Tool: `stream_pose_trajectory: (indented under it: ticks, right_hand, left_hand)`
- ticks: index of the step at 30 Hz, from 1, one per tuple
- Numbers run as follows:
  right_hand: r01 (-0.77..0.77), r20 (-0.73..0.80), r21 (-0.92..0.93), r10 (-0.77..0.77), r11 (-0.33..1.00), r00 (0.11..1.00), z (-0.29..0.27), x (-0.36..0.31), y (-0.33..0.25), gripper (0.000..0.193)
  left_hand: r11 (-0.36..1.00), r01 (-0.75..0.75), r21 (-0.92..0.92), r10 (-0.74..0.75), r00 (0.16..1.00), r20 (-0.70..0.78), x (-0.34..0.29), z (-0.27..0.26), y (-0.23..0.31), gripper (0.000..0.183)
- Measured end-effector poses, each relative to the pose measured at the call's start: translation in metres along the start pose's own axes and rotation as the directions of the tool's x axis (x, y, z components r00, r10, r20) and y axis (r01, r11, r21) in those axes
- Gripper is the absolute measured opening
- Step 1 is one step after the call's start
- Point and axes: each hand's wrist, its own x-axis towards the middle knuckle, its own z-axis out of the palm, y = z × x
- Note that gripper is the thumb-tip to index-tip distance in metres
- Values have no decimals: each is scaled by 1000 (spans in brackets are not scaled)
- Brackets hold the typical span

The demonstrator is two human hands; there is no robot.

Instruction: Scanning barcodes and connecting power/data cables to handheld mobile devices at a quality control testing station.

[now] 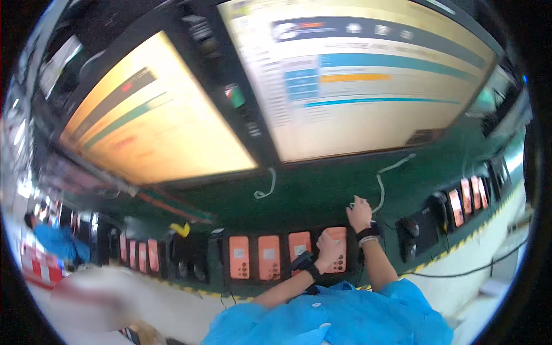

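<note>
In a row along the bench's front edge lie several salmon-pink phones, back side up, among them a left phone point(239, 257), a second phone point(268, 257) and a third phone point(298, 241). My left hand point(328, 252) is closed at the left edge of the rightmost phone point(339, 238) and covers part of it. A small dark device point(302, 261) sits beside that wrist, over the third phone. Farther forward and to the right, my right hand point(360, 215) pinches the end of a white cable point(380, 187); its fingertips are blurred. Both wrists wear black bands.
Two large lit screens, a left screen point(158, 123) and a right screen point(368, 86), stand behind the green bench point(322, 178). Another white cable point(272, 183) hangs near the middle. More pink phones point(467, 195) stand at right. A person in blue point(57, 238) is at far left.
</note>
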Motion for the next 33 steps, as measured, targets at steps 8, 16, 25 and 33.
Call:
stream_pose_trajectory:
  ticks: [8,16,25,33]
  right_hand:
    - [95,-48,5,-95,995,994,7,37,76,19]
    - [365,73,420,-432,831,899,-70,-14,9,12]
    - [132,274,644,-389,754,880,-106,-51,-25,7]
    - [353,248,441,-489,825,836,-120,-60,-29,13]
  left_hand:
    - [957,91,274,-105,994,34,19,22,50,26]
    - [823,7,-568,133,970,205,31,-21,26,27]
    - [848,-74,-525,192,966,173,5,-58,50,31]
    - [832,-65,-551,226,947,230,-13,-66,54,29]
